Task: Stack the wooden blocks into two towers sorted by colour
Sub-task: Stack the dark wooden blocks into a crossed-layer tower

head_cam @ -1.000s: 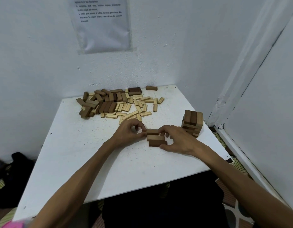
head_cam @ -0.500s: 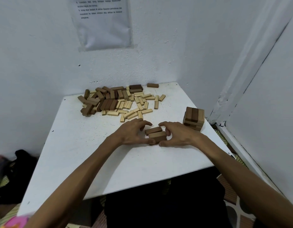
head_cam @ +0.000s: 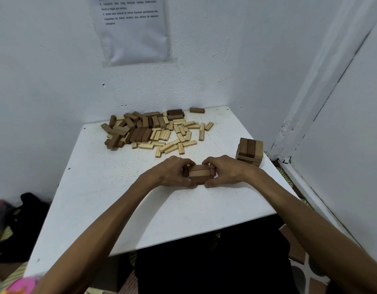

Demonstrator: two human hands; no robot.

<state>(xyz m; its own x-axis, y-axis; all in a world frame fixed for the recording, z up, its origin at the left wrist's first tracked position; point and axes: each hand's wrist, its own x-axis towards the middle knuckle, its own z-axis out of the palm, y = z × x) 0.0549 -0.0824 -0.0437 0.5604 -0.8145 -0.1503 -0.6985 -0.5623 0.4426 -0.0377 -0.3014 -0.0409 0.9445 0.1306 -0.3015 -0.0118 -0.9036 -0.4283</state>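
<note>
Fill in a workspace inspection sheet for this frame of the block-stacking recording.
Surface: white table, speckled with marks, set in a wall corner.
Job's things: loose pile of dark and light blocks at the far side; short stack by the right edge, dark blocks on top; three-block row mid-table, a light block between two dark ones.
Clutter: lone dark block at the far edge.
Grippers: left hand and right hand press the row's ends.
Cables: nothing seen.
Surroundings: printed sheet on wall; dark bag on floor, left.

Both hands (head_cam: 199, 172) curled inward, fingertips facing.
</note>
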